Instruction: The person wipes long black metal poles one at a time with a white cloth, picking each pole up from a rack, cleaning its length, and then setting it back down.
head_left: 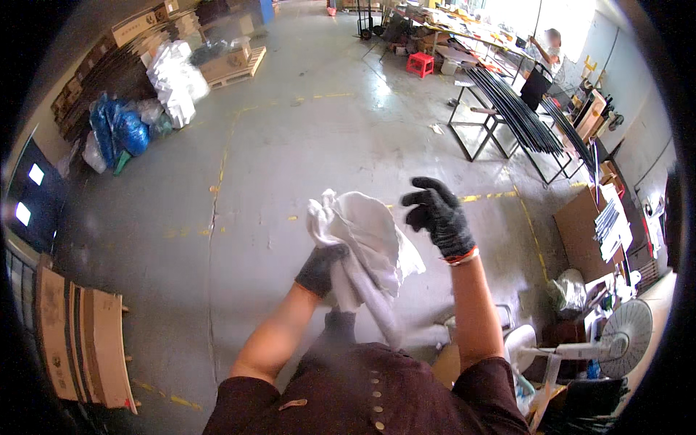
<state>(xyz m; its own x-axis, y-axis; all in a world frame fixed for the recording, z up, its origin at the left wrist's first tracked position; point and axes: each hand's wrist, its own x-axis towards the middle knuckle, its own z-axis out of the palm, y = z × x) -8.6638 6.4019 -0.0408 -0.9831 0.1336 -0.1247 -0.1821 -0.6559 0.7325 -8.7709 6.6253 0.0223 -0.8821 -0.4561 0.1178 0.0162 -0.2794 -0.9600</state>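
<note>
A crumpled white cloth (366, 232) hangs in front of my chest, bunched at the top and falling in loose folds. My left hand (322, 267), in a dark glove, is closed around its left side; the cloth hides part of the fingers. To the right of the cloth and apart from it, my right hand (435, 212) is raised in a dark grey glove with an orange cuff. Its fingers are spread and slightly curled, with nothing between them.
Long black bars (518, 109) lie on a metal stand at the right, with a person (549, 51) behind. A red stool (420, 64) stands farther back. Flattened cardboard (87, 341) leans at the lower left; blue bags (119, 130) lie far left. A fan (616, 338) stands close on the right.
</note>
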